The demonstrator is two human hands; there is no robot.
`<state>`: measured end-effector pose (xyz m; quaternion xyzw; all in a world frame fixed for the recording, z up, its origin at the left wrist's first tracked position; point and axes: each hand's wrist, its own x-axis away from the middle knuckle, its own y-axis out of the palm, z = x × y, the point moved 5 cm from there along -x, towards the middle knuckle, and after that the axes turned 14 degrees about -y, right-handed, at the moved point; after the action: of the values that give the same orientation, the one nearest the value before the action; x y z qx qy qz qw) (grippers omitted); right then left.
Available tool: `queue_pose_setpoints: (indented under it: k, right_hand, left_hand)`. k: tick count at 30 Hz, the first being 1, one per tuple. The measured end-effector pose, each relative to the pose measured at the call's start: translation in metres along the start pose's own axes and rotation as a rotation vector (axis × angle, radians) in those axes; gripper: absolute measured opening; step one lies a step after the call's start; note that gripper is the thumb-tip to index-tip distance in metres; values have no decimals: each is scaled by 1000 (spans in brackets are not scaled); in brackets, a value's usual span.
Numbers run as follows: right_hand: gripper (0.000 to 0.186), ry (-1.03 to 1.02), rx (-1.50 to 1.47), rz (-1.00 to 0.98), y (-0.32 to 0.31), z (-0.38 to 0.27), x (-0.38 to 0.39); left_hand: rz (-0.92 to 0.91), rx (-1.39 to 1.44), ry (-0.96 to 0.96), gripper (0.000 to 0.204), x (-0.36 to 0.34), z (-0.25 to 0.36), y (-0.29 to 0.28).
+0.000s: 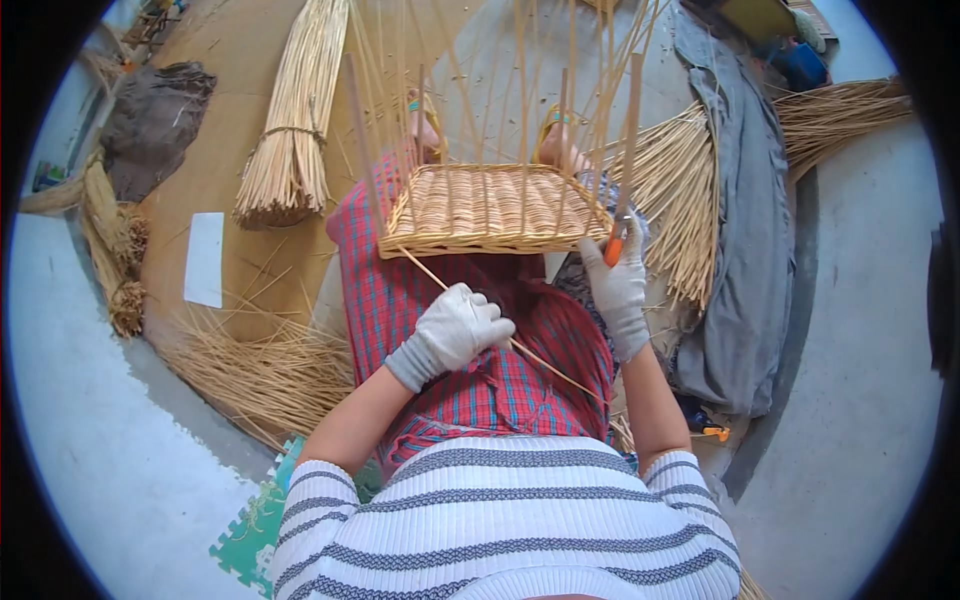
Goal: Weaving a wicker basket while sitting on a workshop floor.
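Observation:
A woven rattan basket base [494, 200] with long upright stakes around it lies across my lap on red checked cloth [380, 310]. My left hand [462, 328], in a white glove, is closed on a thin cane strand [560, 372], which runs from the base's front left down to the lower right. My right hand [615, 285], also gloved, grips an orange-handled tool [617, 240] at the base's front right corner, beside a stake; the tool's tip is hard to make out.
Cane bundles lie at the upper left [295, 110], right [670, 200] and far right [840, 120]. Loose canes [250, 365] lie at the left. A grey cloth [745, 300], a dark cloth [155, 130], a white sheet [204, 258] and a green foam mat [245, 530] are also on the floor.

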<state>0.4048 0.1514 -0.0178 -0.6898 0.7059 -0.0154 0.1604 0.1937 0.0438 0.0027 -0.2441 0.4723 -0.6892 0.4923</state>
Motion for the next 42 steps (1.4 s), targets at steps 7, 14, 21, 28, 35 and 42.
queue_pose_setpoints:
  k: [7, 14, 21, 28, 35, 42]
  right_hand:
    - [53, -507, 743, -611, 93, -62, 21]
    - [50, -425, 859, -678, 138, -81, 16]
    - [53, -427, 902, -614, 146, -78, 17]
    - [56, -420, 897, -674, 147, -87, 15]
    - [54, -362, 949, -726, 154, -82, 21]
    - [50, -394, 836, -832, 144, -72, 17]
  left_hand:
    - [23, 192, -19, 20, 40, -5, -96]
    - [57, 213, 1, 20, 40, -10, -101]
    - [115, 239, 36, 24, 41, -12, -101]
    - [107, 193, 8, 24, 39, -10, -100]
    - [69, 201, 3, 22, 35, -4, -98]
    - [94, 81, -20, 23, 39, 7, -105]
